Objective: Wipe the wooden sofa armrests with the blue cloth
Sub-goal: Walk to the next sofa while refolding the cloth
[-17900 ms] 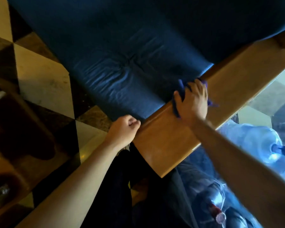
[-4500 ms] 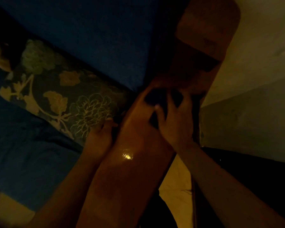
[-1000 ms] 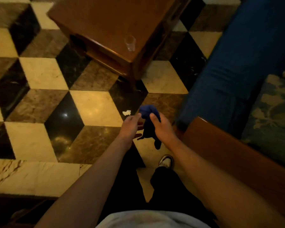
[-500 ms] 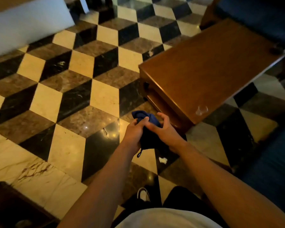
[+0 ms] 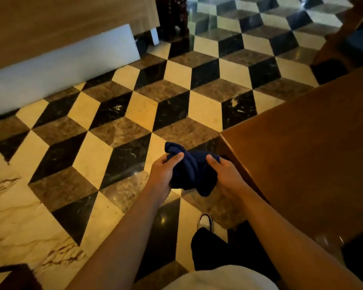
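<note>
So my view has swung off the sofa and onto the checkered floor (image 5: 134, 114), and the wooden table (image 5: 302, 147) now sits by my right arm instead of up ahead. The blue cloth (image 5: 192, 170) is bunched up in the air in front of me, off the table's near corner, with my left hand (image 5: 162, 174) and right hand (image 5: 224, 174) both closed on it, thumbs on top. No armrest is in sight right now, so I'd guess I'm between armrests, can't tell how many are left.
</note>
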A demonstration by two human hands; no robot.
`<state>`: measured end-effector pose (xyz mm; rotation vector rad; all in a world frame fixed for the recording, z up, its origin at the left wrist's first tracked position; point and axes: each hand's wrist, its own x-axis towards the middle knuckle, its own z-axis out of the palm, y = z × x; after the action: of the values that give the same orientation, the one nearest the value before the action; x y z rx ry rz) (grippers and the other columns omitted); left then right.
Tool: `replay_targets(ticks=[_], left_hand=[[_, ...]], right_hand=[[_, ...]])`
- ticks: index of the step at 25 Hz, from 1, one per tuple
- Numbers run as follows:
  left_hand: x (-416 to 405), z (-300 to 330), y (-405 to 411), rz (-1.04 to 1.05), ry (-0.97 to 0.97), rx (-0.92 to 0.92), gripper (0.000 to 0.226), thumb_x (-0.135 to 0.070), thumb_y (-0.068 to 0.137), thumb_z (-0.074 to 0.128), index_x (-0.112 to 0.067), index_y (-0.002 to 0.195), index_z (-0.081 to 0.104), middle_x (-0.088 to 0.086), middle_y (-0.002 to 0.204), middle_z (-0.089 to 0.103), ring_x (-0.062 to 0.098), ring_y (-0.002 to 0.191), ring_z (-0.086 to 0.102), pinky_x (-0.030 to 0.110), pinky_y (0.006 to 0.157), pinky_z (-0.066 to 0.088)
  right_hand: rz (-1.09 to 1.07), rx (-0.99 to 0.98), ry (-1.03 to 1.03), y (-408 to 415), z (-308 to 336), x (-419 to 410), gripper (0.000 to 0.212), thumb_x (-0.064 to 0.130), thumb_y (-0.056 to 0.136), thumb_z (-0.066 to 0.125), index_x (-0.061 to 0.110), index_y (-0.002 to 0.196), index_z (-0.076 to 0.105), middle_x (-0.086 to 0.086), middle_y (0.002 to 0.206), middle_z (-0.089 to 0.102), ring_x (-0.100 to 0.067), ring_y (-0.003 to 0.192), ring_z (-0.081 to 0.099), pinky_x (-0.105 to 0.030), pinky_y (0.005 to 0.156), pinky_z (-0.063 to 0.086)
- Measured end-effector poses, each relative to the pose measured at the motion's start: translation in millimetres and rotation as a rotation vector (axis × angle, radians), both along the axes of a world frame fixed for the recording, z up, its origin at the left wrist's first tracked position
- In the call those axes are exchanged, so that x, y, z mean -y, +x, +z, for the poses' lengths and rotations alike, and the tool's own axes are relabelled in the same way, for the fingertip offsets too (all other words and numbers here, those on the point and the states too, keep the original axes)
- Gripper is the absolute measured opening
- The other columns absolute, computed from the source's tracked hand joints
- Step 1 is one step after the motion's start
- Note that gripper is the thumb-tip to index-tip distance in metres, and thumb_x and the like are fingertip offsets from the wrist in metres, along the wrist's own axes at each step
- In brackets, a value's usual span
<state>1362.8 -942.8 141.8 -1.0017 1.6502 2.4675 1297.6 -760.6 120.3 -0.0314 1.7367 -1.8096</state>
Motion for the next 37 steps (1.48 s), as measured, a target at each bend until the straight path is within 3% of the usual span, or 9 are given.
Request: replay_targets(ticks=[7,11,16,19,21,24,26,30,37], left_hand=[[96.8,41.0,-171.8,0.022,-0.029,-0.159,0.048,0.015,0.081,0.058,-0.002,0.126,0.055,0.025,0.132,0.062,0.046,0.121,0.060,0.060,0.103,0.048],[144.1,42.4,-286.0,0.013,0.094,-0.289,0.033,0.004,0.080,0.057,-0.014,0.104,0.069,0.021,0.117,0.067,0.046,0.119,0.060,0.058,0.099,0.051],[187.0,34.1,-453.8,-0.047,0.087,-0.293,0.028,0.003,0.084,0.063,-0.013,0.107,0.068,0.010,0.100,0.076,0.030,0.095,0.070,0.041,0.082,0.057],[207.0,41.8,-548.6,-0.114,0.188,-0.294,0.039,0.004,0.067,0.057,-0.002,0.104,0.064,0.014,0.102,0.068,0.029,0.096,0.062,0.037,0.080,0.048],[217.2,48.9,-602.5,-0.254,0.363,-0.288,0.044,-0.003,0.057,0.062,-0.003,0.100,0.070,0.013,0.106,0.071,0.027,0.099,0.063,0.034,0.080,0.049],[213.0,48.2,-671.3,-0.437,0.623,-0.150,0.036,-0.027,0.085,0.064,-0.006,0.113,0.073,0.014,0.121,0.073,0.028,0.115,0.066,0.037,0.094,0.053],[198.3,38.5,-714.8,-0.542,0.541,-0.018,0.041,-0.036,0.095,0.058,-0.007,0.122,0.069,0.015,0.123,0.072,0.027,0.111,0.070,0.036,0.086,0.058],[143.7,16.3,-825.3,-0.646,0.315,0.047,0.023,-0.007,0.088,0.054,-0.002,0.108,0.066,0.018,0.107,0.068,0.025,0.081,0.072,0.032,0.061,0.057],[0.5,27.5,-1035.7,-0.877,-0.079,-0.064,0.077,0.025,0.067,0.059,-0.022,0.127,0.064,0.015,0.103,0.070,0.024,0.088,0.069,0.030,0.062,0.057]], right_hand=[[0.076,-0.336,0.050,-209.7,97.4,78.6,0.013,0.038,0.101,0.055,0.038,0.103,0.068,0.028,0.096,0.075,0.006,0.095,0.070,-0.009,0.073,0.053],[0.193,-0.586,0.135,-320.6,126.7,118.1,0.016,0.026,0.103,0.056,0.038,0.109,0.065,0.017,0.099,0.073,0.007,0.098,0.066,-0.014,0.084,0.052],[0.257,-0.862,0.383,-461.6,136.8,170.0,0.022,0.021,0.104,0.057,0.011,0.120,0.068,-0.004,0.108,0.070,-0.007,0.097,0.063,-0.020,0.085,0.049],[0.041,-0.766,0.455,-533.9,134.8,189.1,0.023,0.024,0.104,0.056,0.013,0.121,0.067,-0.004,0.112,0.070,-0.013,0.102,0.064,-0.024,0.088,0.050],[-0.137,-0.637,0.473,-575.2,131.2,192.4,0.021,0.028,0.105,0.055,0.014,0.116,0.065,-0.002,0.110,0.067,-0.007,0.095,0.063,-0.012,0.079,0.049],[-0.326,-0.520,0.415,-626.0,122.1,183.4,0.010,0.027,0.106,0.051,0.025,0.102,0.060,0.003,0.100,0.062,0.013,0.085,0.061,-0.002,0.069,0.042],[-0.353,-0.463,0.388,-657.1,108.8,172.0,0.010,0.026,0.107,0.050,0.023,0.105,0.059,0.005,0.099,0.061,0.020,0.080,0.059,-0.003,0.069,0.043],[-0.444,-0.432,0.411,-740.4,81.7,119.2,0.017,0.029,0.107,0.050,0.017,0.110,0.062,-0.003,0.102,0.066,0.013,0.085,0.062,-0.009,0.071,0.047],[-0.677,-0.318,0.419,-889.2,50.2,-29.2,0.032,0.035,0.106,0.051,0.009,0.099,0.068,-0.011,0.090,0.072,-0.009,0.082,0.067,-0.043,0.072,0.051]])
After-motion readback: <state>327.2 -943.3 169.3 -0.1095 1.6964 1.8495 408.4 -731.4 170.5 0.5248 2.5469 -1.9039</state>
